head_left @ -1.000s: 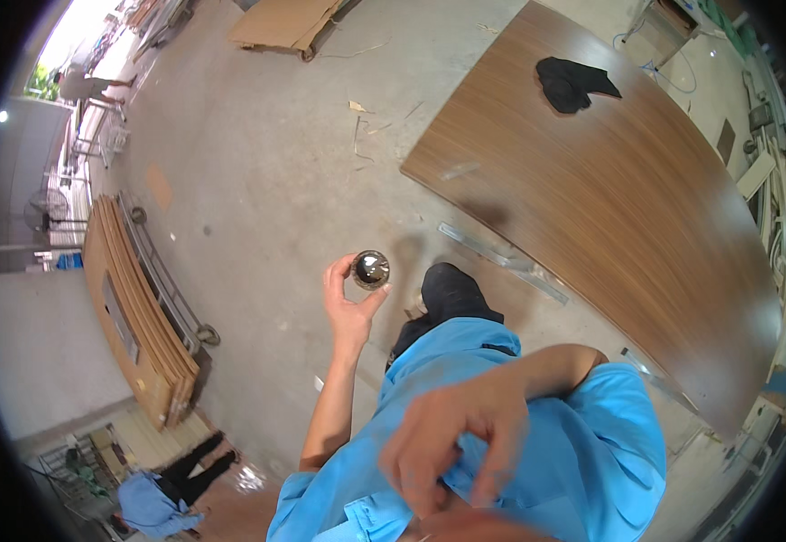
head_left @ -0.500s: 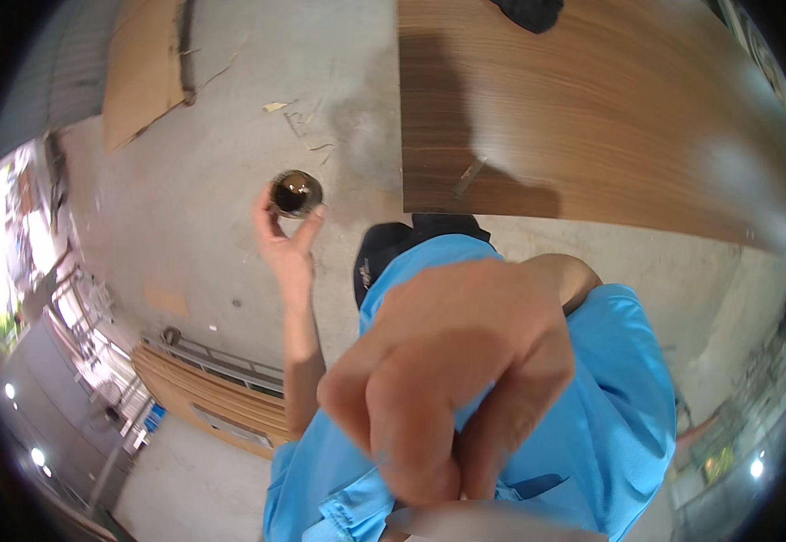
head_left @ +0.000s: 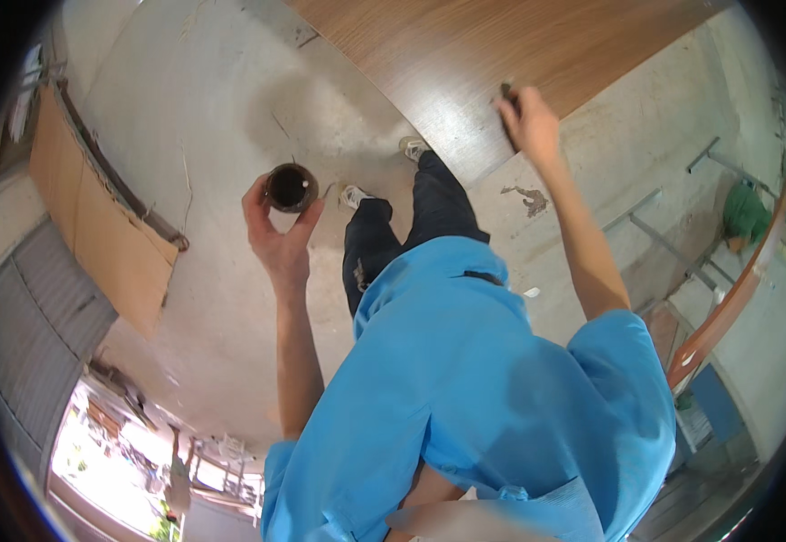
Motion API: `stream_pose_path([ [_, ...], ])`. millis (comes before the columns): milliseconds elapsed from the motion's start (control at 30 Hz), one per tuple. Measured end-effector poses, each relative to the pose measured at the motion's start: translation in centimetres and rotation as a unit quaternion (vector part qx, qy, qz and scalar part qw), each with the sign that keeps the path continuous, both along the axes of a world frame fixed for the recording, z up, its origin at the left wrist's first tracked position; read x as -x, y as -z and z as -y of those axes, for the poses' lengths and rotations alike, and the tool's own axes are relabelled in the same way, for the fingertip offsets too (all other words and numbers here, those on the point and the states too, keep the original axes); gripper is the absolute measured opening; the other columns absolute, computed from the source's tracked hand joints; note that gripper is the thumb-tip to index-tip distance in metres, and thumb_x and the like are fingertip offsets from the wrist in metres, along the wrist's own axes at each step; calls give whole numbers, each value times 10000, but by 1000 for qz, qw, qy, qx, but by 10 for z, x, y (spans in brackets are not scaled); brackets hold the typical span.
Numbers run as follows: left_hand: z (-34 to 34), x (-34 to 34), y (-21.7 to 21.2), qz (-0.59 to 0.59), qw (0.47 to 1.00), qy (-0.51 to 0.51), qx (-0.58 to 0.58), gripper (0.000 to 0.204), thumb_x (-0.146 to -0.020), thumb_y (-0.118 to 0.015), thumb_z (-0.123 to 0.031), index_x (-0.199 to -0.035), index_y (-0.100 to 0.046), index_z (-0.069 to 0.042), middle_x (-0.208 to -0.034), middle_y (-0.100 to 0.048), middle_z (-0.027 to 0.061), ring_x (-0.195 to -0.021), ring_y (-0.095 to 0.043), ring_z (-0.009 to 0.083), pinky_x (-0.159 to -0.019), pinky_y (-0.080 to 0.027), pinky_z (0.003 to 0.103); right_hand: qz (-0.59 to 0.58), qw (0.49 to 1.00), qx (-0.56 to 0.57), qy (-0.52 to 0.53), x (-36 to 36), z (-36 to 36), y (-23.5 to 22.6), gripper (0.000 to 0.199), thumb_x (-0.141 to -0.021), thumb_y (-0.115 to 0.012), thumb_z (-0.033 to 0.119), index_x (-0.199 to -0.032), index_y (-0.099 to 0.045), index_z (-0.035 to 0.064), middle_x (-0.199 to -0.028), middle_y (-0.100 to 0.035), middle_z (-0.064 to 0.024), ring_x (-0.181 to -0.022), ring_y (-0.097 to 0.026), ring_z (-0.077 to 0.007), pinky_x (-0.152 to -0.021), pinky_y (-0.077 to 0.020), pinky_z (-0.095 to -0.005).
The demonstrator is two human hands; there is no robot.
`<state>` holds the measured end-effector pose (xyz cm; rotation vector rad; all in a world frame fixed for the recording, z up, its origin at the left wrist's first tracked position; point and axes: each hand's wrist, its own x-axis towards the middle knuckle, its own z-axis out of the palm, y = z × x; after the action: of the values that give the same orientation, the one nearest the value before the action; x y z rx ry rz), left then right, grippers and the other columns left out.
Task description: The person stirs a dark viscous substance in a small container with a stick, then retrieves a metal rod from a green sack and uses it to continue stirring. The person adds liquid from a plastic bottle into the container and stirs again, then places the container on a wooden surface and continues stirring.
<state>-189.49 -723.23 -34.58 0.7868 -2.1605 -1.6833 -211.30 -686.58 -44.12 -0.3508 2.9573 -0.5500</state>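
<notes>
My left hand (head_left: pixel 277 242) is wrapped round a glass cup (head_left: pixel 291 189) with a dark inside, perhaps a dark liquid. It holds the cup upright, away from the brown wood-grain board (head_left: pixel 447 54). Stretched forward on the right, my right hand (head_left: pixel 532 125) is over the near corner of that board. Its fingers are drawn together, and a small dark thing (head_left: pixel 506 90) shows at the fingertips. What this is, I cannot make out. Whether the right fingers touch the board is also unclear.
My legs and shoes (head_left: pixel 357 195) are just beyond my blue shirt, by the board's edge. A cardboard sheet (head_left: pixel 95 217) leans at the left. Metal bars (head_left: pixel 655 230), a green bundle (head_left: pixel 747 215) and a curved reddish-brown strip (head_left: pixel 727 307) lie to the right.
My right hand has gone from close before the camera out to the board's corner. The view has turned, so the board now sits higher. My left hand still holds the cup.
</notes>
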Motion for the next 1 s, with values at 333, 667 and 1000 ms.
stream_pose_path([
  [333,76,-55,-21,-7,998,52,18,690,-800,-912,-17,-1403,-575,-20,-1308,-658,82,-1222,-636,192,-1092,-486,357,-173,983,36,43,-51,47,33,622,-1049,-655,386,-1597,-522,124,-1661,-441,-254,-1516,-438,-440,-1249,-379,-509],
  [667,107,-53,-29,-44,994,42,94,689,-787,-929,-60,-1387,-591,-35,-1285,-649,67,-1225,-621,205,-1119,-460,380,-8,946,168,-278,-88,264,44,593,-1038,-652,395,-1587,-543,196,-1682,-458,-151,-1543,-429,-390,-1272,-363,-522],
  [1000,148,23,-15,-38,997,49,41,636,-780,-916,-70,-1345,-625,-46,-1240,-666,74,-1176,-640,220,-1081,-478,383,-117,993,-17,-26,28,289,42,685,-1081,-588,438,-1609,-448,25,-1718,-361,-235,-1600,-336,-389,-1309,-274,-539],
])
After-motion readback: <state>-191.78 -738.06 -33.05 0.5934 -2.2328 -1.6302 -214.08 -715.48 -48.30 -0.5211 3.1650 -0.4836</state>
